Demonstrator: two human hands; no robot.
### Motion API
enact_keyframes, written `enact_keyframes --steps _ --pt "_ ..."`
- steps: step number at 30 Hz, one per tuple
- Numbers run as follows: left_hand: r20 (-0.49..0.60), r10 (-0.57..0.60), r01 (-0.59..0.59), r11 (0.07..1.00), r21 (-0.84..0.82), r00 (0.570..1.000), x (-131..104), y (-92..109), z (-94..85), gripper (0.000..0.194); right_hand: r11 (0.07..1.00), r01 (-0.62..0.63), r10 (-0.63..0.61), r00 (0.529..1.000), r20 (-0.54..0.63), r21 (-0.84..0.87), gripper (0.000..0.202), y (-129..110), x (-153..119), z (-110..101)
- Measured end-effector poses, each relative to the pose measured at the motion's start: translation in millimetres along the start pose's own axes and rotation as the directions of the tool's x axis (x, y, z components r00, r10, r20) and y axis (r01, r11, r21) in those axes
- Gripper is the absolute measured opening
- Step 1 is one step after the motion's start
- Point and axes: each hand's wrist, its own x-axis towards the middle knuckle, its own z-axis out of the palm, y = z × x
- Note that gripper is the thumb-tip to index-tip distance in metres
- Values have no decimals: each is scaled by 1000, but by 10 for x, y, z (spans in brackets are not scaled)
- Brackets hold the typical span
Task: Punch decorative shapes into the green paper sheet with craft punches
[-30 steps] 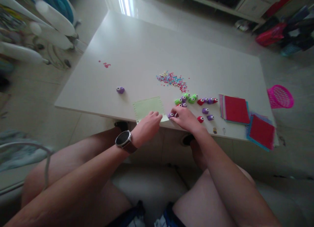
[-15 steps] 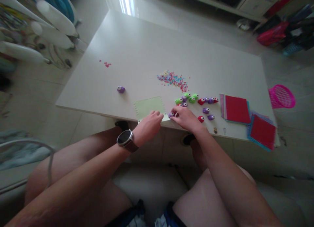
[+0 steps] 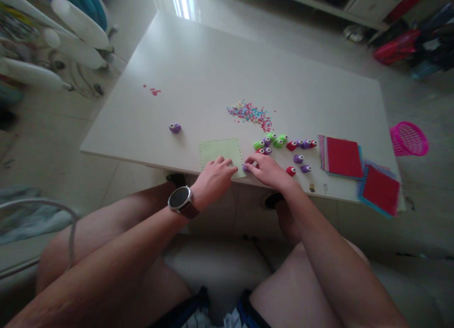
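Green paper [image 3: 220,149] lies flat in front of you, at the near edge of the white table [image 3: 213,77], with small marks along its left, far and right sides. Your left hand [image 3: 217,174] is over the near part of the paper, toward its right corner. Its fingers are bent and close together; you hide their tips, so I cannot tell if they pinch the paper or just press on it. Your right hand [image 3: 264,169] is at the paper's right side. Its thumb and fingers curl in with a small gap between them, and their tips hold a purple punch [image 3: 244,167] that sits right at the paper's edge. Most of that punch is hidden by your fingers. Just past your right hand is a bunch of punches [image 3: 280,141], green, purple and red, with dots like eyes. A red punch [image 3: 291,171] sits to the right of that hand. One lone punch [image 3: 174,128], also purple, stands off to the left of the paper. Farther back is a heap of bright paper bits [image 3: 250,114]. Two piles of colored sheets [image 3: 343,157], both red on top, lie at the table's right end. You wear a watch [image 3: 179,199] on your left wrist.
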Motion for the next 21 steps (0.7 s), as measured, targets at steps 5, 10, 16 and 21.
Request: enact_keyframes --steps 5,10,16,21 --pt "20 18 -17 999 -41 1000 0 -47 54 33 998 -57 56 998 34 25 8 -12 13 -31" --pt "12 49 -48 997 -63 999 11 -85 92 35 993 -106 103 993 59 58 6 -19 6 -55" --pt "22 70 -69 996 -62 997 20 -104 96 38 991 -103 100 994 38 86 4 -29 19 -5" --pt "26 60 -58 995 -81 998 25 -120 101 39 992 -81 78 996 31 97 3 -26 35 17"
